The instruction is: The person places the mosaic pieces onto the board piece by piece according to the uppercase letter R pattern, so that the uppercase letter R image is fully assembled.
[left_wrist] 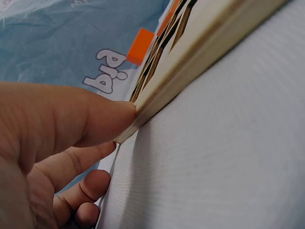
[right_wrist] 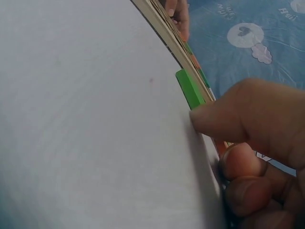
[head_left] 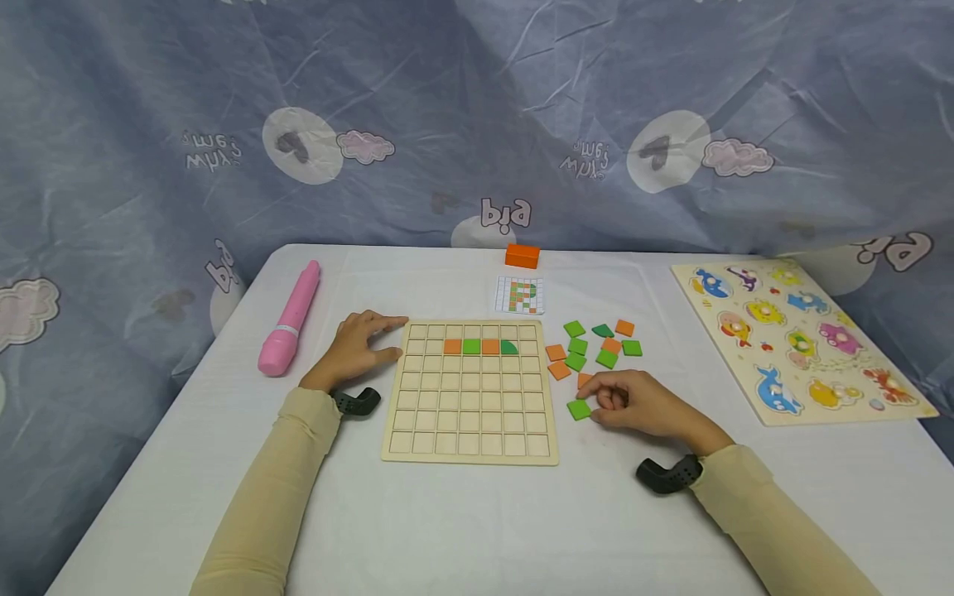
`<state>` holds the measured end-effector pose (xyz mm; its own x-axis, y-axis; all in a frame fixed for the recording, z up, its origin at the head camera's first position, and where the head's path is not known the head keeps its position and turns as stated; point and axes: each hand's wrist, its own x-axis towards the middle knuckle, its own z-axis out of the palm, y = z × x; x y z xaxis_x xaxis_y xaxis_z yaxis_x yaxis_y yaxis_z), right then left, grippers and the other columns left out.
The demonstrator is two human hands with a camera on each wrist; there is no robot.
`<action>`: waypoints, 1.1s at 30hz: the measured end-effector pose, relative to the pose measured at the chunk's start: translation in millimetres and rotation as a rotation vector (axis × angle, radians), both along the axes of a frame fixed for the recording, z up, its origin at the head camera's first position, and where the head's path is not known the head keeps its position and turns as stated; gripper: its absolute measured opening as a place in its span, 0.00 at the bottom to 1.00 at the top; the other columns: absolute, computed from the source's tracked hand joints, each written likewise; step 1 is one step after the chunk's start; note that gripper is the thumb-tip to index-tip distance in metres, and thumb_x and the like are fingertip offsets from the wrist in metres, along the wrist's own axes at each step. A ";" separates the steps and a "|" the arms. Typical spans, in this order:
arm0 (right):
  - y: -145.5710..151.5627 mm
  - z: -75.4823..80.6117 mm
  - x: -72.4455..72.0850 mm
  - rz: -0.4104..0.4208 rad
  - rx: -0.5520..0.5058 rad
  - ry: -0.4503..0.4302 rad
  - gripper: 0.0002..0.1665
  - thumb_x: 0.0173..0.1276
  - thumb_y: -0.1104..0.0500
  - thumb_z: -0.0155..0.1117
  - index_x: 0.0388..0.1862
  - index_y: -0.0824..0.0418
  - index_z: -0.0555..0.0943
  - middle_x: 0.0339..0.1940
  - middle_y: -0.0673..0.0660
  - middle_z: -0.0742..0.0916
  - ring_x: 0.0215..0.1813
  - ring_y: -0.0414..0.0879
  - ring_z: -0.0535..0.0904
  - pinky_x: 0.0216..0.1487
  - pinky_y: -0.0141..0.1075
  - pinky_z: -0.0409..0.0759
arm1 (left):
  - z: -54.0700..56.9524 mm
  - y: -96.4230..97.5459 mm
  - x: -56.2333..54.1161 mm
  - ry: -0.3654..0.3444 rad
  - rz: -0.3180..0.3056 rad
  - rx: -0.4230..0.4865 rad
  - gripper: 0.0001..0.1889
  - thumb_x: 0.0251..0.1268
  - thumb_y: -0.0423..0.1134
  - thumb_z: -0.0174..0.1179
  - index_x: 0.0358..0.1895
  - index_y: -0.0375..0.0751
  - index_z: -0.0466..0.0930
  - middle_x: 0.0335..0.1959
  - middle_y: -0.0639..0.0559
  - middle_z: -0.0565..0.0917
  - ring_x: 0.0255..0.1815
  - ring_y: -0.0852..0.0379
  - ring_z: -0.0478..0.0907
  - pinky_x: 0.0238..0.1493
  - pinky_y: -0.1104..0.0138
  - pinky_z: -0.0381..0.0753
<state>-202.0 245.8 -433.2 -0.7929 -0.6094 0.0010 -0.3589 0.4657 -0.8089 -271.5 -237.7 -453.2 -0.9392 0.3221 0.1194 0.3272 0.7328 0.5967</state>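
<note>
A wooden grid board (head_left: 436,422) lies flat in the middle of the table. In its second row sit an orange tile (head_left: 452,347), a green tile (head_left: 471,347), another orange tile (head_left: 490,347) and a dark green rounded tile (head_left: 508,348). My left hand (head_left: 356,348) rests at the board's upper left corner, thumb and forefinger touching its edge. Right of the board, my right hand (head_left: 633,403) pinches a green square tile (head_left: 579,410) between thumb and forefinger. In the right wrist view, the thumb covers one end of this green tile (right_wrist: 190,89).
Several loose green and orange tiles (head_left: 575,362) lie right of the board. Behind it are a pattern card (head_left: 520,295) and an orange block (head_left: 522,256). A pink microphone-shaped object (head_left: 291,319) lies far left; an animal puzzle board (head_left: 801,343) lies at the right.
</note>
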 end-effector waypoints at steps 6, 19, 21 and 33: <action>0.3 -0.2 0.2 -0.024 -0.011 -0.012 0.15 0.66 0.69 0.77 0.51 0.69 0.87 0.28 0.48 0.77 0.27 0.35 0.69 0.30 0.28 0.68 | 1.8 0.9 0.4 0.002 -0.003 0.002 0.31 0.68 0.44 0.71 0.73 0.40 0.80 0.56 0.37 0.81 0.60 0.34 0.72 0.68 0.39 0.61; 1.1 -5.4 0.1 -0.062 0.011 -0.019 0.14 0.65 0.68 0.79 0.47 0.66 0.86 0.27 0.48 0.79 0.27 0.36 0.70 0.30 0.29 0.69 | -1.3 0.2 -0.1 0.011 -0.006 -0.008 0.31 0.68 0.43 0.70 0.74 0.41 0.80 0.55 0.38 0.81 0.59 0.36 0.72 0.68 0.39 0.62; 1.3 -5.5 0.5 -0.068 0.015 -0.019 0.14 0.64 0.68 0.79 0.47 0.66 0.86 0.28 0.49 0.79 0.27 0.36 0.71 0.30 0.29 0.70 | -1.7 0.3 0.1 0.008 -0.005 -0.007 0.30 0.69 0.42 0.70 0.74 0.41 0.80 0.55 0.38 0.81 0.59 0.36 0.72 0.69 0.39 0.62; -6.5 2.8 2.1 -0.106 -0.014 0.007 0.14 0.63 0.73 0.74 0.46 0.66 0.85 0.31 0.50 0.87 0.30 0.38 0.78 0.33 0.30 0.77 | -2.8 -0.3 -0.9 -0.012 0.003 0.002 0.31 0.69 0.43 0.70 0.74 0.42 0.80 0.56 0.38 0.81 0.60 0.36 0.71 0.70 0.39 0.60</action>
